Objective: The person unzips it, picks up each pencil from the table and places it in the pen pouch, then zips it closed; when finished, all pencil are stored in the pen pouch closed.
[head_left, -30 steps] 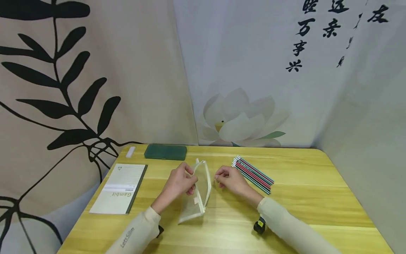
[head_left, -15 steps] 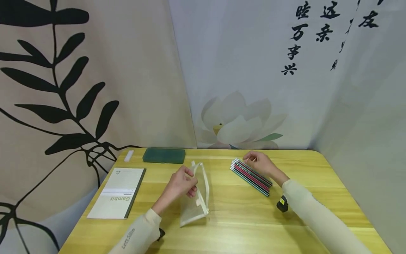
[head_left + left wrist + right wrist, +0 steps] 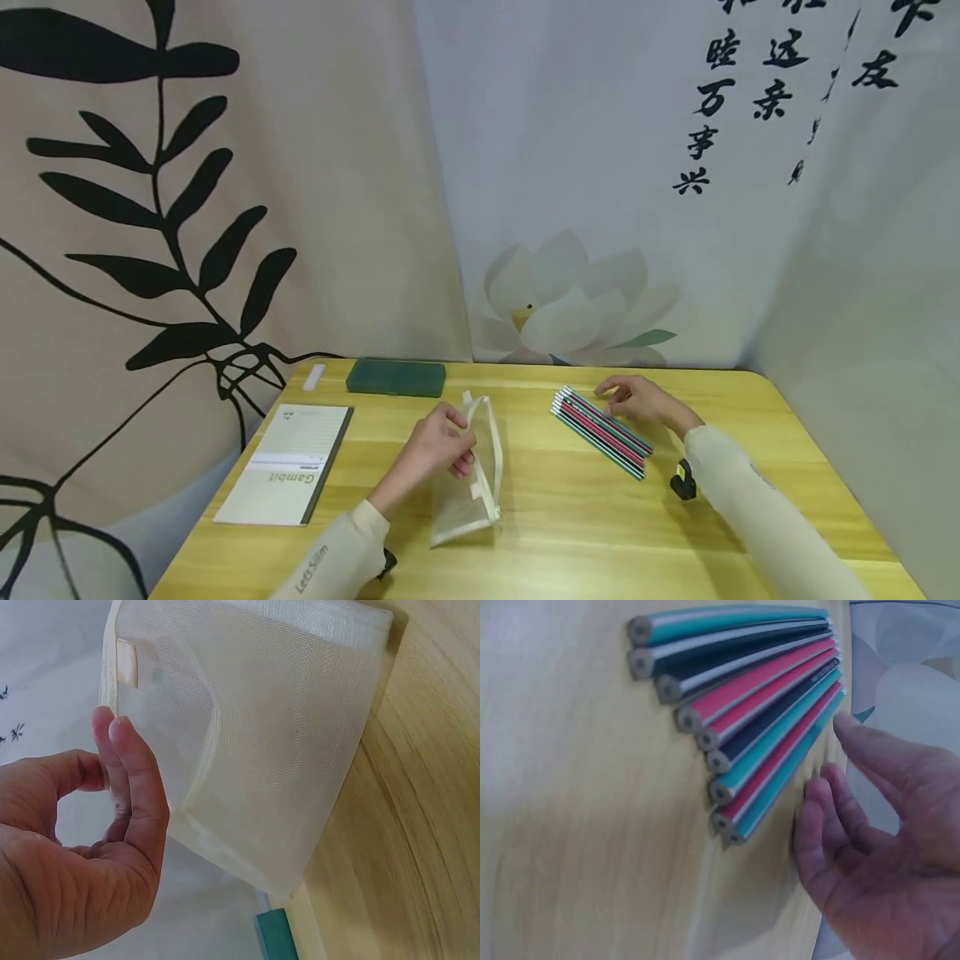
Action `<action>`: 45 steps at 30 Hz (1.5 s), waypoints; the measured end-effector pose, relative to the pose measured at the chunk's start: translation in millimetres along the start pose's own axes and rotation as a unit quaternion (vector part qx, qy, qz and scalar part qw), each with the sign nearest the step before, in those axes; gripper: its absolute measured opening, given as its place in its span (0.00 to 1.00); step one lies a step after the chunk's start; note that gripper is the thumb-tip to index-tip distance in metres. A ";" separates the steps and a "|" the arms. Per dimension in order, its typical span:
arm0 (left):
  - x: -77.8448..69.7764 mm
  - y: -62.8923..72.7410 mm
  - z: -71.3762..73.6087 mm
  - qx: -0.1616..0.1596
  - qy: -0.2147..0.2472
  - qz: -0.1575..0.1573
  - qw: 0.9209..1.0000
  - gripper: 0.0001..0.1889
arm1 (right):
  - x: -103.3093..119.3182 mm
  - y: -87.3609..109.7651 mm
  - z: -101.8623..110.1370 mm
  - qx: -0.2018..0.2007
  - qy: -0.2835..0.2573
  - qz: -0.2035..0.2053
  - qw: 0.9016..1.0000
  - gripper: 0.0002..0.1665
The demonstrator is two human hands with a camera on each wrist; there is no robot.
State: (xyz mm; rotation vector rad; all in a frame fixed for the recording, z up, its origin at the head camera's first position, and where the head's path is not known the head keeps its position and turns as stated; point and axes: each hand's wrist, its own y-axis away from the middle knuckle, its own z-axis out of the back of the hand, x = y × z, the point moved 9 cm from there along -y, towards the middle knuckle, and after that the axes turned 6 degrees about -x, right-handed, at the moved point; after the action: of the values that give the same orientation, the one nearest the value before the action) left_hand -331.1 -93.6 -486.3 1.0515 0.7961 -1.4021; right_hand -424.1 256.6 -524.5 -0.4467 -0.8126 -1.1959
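My left hand (image 3: 435, 443) pinches the rim of a pale mesh zipper pouch (image 3: 456, 510), which stands on the table with its mouth spread open. The left wrist view shows the thumb and fingers at the edge of the pouch, beside a small sewn tag (image 3: 127, 664). Several pencils (image 3: 600, 432) in teal, red and black lie side by side in a slanted row to the right. Beyond their right side hovers my right hand (image 3: 643, 400), its fingers loosely bent around nothing. In the right wrist view, its thumb is close to the outermost teal pencil (image 3: 799, 746); contact is unclear.
A notebook (image 3: 281, 467) lies at the left of the wooden table (image 3: 570, 542). Along the back edge are a dark green case (image 3: 396, 378) and a small white eraser-like block (image 3: 313, 377). A printed cloth backdrop (image 3: 360, 208) hangs behind the table.
My right hand has moved from beside the pouch over to the right side of the pencils. My left hand keeps its hold on the pouch rim. The head view has shifted slightly.
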 end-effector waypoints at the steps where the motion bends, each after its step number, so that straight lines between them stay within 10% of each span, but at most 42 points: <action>1: 0.6 0.4 -1.1 0.002 0.001 0.000 1.000 0.14 | -2.8 1.4 -1.1 0.001 -0.002 -0.002 1.000 0.20; 45: 9.4 -2.6 -5.8 0.012 0.009 0.021 1.000 0.17 | -21.4 -3.8 -1.7 0.012 -0.063 -0.024 0.998 0.18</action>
State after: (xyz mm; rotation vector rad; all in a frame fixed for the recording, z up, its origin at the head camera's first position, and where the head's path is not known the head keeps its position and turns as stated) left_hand -332.3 -91.5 -497.4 1.0935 0.7676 -1.3713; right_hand -430.1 267.9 -542.2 -0.4892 -0.9489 -1.2096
